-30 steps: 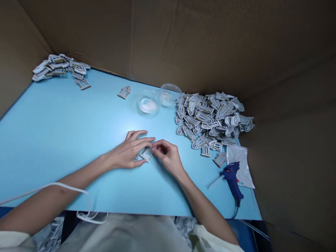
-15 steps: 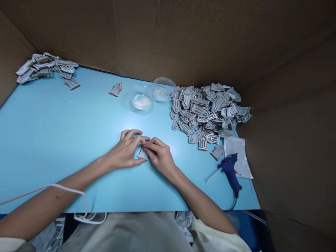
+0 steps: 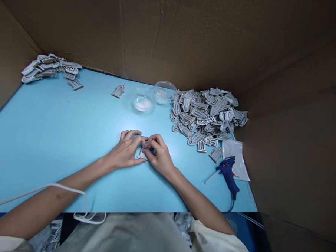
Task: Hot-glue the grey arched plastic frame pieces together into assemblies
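Note:
Between my two hands lies a small arched window-shaped piece (image 3: pixel 141 153) of grey and tan layered material, mostly hidden by my fingers. My left hand (image 3: pixel 125 148) rests on the blue table with its fingertips at the piece's left side. My right hand (image 3: pixel 159 153) pinches the piece from the right. Both hands seem to hold it together. Up and to the right, a large heap of similar arched pieces (image 3: pixel 204 116) is nearest my right hand.
A smaller heap of pieces (image 3: pixel 48 68) and one lone piece (image 3: pixel 118 91) lie along the far edge of the blue table (image 3: pixel 58 136). Also there: two clear bowls (image 3: pixel 142 103) (image 3: pixel 163 92), a blue glue gun (image 3: pixel 227 173), a plastic bag (image 3: pixel 235 155), cardboard walls (image 3: pixel 188 37).
My right hand has closed in over the piece, hiding more of it. The whole scene has shifted slightly in view as my head moved.

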The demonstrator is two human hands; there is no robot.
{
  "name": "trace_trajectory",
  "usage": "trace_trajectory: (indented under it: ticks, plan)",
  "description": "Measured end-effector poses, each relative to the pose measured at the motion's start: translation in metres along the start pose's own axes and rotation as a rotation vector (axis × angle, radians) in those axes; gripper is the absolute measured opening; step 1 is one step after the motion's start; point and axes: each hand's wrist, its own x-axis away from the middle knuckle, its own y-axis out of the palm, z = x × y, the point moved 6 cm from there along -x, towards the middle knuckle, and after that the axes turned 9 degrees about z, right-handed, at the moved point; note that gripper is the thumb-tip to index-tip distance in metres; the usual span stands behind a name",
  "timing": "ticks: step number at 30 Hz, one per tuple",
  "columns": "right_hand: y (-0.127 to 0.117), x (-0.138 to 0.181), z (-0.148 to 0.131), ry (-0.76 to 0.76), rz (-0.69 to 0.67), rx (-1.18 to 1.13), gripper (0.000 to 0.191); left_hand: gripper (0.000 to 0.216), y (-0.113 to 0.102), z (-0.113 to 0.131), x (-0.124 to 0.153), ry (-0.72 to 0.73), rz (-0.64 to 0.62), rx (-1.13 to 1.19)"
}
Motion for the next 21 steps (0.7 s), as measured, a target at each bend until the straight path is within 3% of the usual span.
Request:
trace_trajectory:
  ticks: [4, 6, 8, 10, 14, 17, 21]
  plan:
    - [-0.015, -0.015, 0.000, -0.030, 0.059, 0.036, 0.019, 0.073, -0.010, -0.003, 0.002, 0.039, -0.001, 0.027]
    - [-0.028, -0.041, -0.004, -0.091, 0.116, 0.103, 0.014, 0.086, -0.019, -0.006, 0.003, 0.097, -0.027, 0.039]
    - [-0.038, -0.081, -0.011, -0.164, 0.134, 0.224, 0.013, 0.084, -0.027, -0.011, 0.003, 0.152, -0.071, 0.023]
    - [-0.035, -0.129, -0.017, -0.206, 0.042, 0.396, 0.019, 0.069, -0.034, -0.019, 0.003, 0.171, -0.093, -0.017]
    - [-0.002, -0.204, -0.013, -0.092, -0.364, 0.831, 0.032, 0.059, -0.037, -0.030, 0.001, 0.141, -0.050, -0.065]
    - [0.022, -0.227, -0.007, -0.041, -0.498, 0.930, 0.028, 0.062, -0.033, -0.030, 0.000, 0.139, -0.019, -0.073]
    - [0.037, -0.232, 0.003, -0.042, -0.500, 0.934, 0.017, 0.060, -0.030, -0.026, 0.000, 0.148, 0.000, -0.064]
